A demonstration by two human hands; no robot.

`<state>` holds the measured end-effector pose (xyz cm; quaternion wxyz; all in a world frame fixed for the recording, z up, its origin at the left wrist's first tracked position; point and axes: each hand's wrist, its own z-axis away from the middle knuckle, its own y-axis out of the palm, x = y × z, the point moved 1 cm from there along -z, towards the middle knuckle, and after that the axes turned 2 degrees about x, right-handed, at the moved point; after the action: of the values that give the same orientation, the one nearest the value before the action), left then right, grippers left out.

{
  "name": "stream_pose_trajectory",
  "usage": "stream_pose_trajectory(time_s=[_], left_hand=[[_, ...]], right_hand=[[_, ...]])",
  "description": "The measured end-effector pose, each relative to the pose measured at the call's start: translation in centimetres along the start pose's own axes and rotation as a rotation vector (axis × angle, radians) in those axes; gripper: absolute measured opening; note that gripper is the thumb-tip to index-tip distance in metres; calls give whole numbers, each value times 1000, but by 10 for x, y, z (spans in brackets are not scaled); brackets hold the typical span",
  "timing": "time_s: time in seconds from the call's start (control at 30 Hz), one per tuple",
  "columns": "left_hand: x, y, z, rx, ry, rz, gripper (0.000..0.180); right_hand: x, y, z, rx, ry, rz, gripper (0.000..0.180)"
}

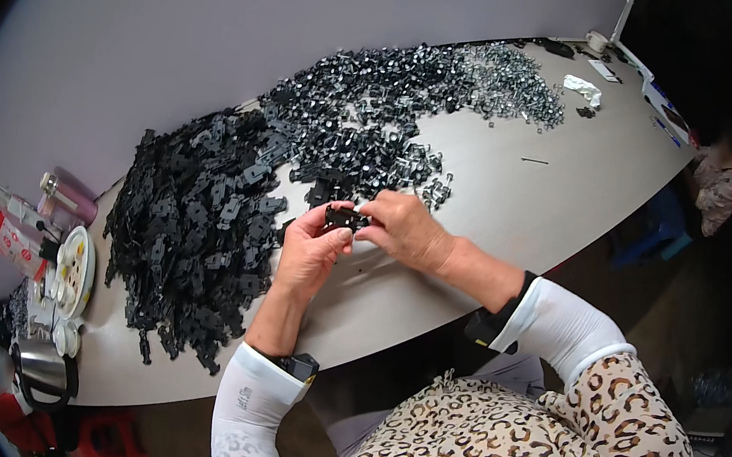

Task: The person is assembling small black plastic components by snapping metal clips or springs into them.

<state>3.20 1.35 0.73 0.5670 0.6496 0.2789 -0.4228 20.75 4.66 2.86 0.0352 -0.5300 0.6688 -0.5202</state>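
My left hand grips a small black plastic part between thumb and fingers, above the near side of the table. On the right side of that part, the thumb and fingers of my right hand pinch together against it. Whether a smaller piece sits in the right fingertips is hidden. Just left of my hands spreads a large heap of flat black plastic parts. Beyond them lies a pile of small dark and shiny metal pieces, reaching toward the far right.
At the left end stand a plate, a metal kettle and a pink bottle. A crumpled white tissue and a cup are at the far right. One person sits off the right edge, another is at lower left.
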Motion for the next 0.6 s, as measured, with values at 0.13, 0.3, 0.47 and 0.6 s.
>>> stream_pose_trajectory(time_s=[0.13,0.3,0.47,0.6], left_hand=[[-6,-6,-4,-34,95,70,22],[-10,-17,-7,-97,146,112,23],[-8,-18,-7,-104,120,100,27],[-5,-19,-8,-95,87,89,26]], right_hand=[[-3,-13,-6,-34,48,-109,20],[-10,-12,13,470,79,240,10],[-26,-24,-10,153,113,305,8],[-42,-9,-29,37,229,305,10]])
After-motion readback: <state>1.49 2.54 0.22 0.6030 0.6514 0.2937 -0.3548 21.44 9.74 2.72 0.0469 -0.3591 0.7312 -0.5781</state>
